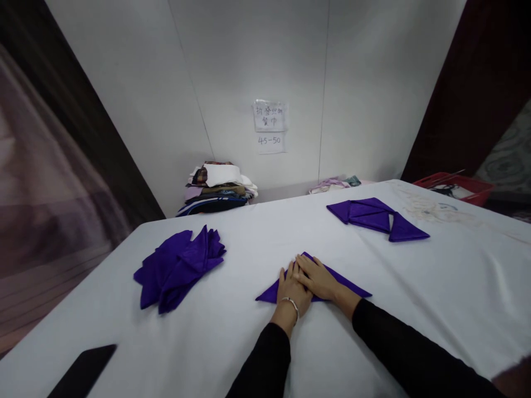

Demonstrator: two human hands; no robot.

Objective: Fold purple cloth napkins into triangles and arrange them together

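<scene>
A purple cloth napkin point(348, 282), folded into a triangle, lies on the white-covered table in front of me, its tip pointing away. My left hand point(293, 288) presses flat on its left half, fingers stretched forward, a bracelet at the wrist. Beside it, my right hand point(318, 277) lies flat on the napkin's middle, its fingertips overlapping the left fingers. Neither hand grips the cloth. The hands cover much of the triangle's centre.
A loose heap of purple napkins point(174, 271) sits to the left. Folded purple napkins point(371, 214) lie at the back right. A black flat object point(85, 370) rests front left. Behind the table are stacked clothes point(224, 190) and a red basket point(477, 190).
</scene>
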